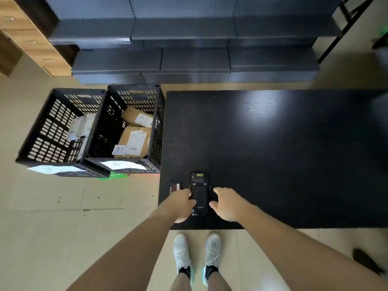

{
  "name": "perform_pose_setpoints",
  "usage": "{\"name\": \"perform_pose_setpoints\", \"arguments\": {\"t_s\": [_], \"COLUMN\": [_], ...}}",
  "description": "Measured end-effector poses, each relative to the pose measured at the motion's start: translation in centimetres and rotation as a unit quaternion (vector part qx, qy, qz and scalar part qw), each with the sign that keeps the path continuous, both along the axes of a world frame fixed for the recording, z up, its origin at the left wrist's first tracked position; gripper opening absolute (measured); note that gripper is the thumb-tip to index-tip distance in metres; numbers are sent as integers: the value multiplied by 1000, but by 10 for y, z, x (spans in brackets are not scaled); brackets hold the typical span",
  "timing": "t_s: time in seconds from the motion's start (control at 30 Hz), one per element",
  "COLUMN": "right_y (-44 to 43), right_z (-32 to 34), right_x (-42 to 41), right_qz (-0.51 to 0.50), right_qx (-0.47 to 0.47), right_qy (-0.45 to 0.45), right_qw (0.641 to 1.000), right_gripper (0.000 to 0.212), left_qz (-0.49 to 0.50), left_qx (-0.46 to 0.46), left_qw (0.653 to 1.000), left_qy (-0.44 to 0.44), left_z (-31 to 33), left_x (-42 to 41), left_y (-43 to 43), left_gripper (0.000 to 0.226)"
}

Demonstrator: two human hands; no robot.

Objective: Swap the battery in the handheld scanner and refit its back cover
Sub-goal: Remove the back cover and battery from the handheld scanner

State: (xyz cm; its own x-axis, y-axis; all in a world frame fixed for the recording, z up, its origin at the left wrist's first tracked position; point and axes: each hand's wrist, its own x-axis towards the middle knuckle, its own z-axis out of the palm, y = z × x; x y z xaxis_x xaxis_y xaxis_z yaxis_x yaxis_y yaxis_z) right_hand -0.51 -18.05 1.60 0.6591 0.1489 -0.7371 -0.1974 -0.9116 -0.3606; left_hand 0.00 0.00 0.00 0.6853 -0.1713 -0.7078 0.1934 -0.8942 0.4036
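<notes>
Two hands: left hand (182, 203) and right hand (225, 203) open, flanking scanner (199, 194) at surface (273, 154) near edge.
Cover: apparently on.
Battery (176, 186): beside scanner.
Progress: unclear.

Soft, even light with glare on the black table (266, 110), edges bowed, detail perhaps slightly blurred.

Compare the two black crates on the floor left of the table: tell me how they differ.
The right crate, beside the table, holds brown cardboard parcels with labels; the left crate holds pale wrapped packages. The right crate sits slightly farther from the person than the left one. Both are black, perforated and open-topped, each with a white paper sheet at its near edge.
</notes>
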Motion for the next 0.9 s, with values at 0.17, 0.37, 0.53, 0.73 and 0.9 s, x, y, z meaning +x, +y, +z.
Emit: {"name": "perform_pose_setpoints", "arguments": {"t_s": [0.17, 0.37, 0.53, 0.73, 0.9], "right_y": [11, 18, 19, 32, 55], "right_z": [-14, -22, -28, -44, -61], "right_x": [-8, -7, -7, -10, -17], "right_qz": [-49, -91, -104, -178, -226], "right_qx": [10, 15, 18, 9, -24], "right_qy": [-5, -16, -21, -31, -87], "right_qw": [999, 996, 994, 983, 970], "right_gripper": [50, 51, 54, 85, 110], "left_qz": [23, 40, 50, 84, 42], "left_qx": [-15, -25, -38, -42, -21], "left_qw": [1000, 999, 998, 992, 988], "left_qy": [12, 13, 4, -83, -144], "left_z": [-13, -20, -23, -25, -35], "left_x": [-6, -6, -5, 11, 42], "left_y": [-1, 1, 2, 1, 2], "left_gripper": [45, 43, 40, 32, 24]}}
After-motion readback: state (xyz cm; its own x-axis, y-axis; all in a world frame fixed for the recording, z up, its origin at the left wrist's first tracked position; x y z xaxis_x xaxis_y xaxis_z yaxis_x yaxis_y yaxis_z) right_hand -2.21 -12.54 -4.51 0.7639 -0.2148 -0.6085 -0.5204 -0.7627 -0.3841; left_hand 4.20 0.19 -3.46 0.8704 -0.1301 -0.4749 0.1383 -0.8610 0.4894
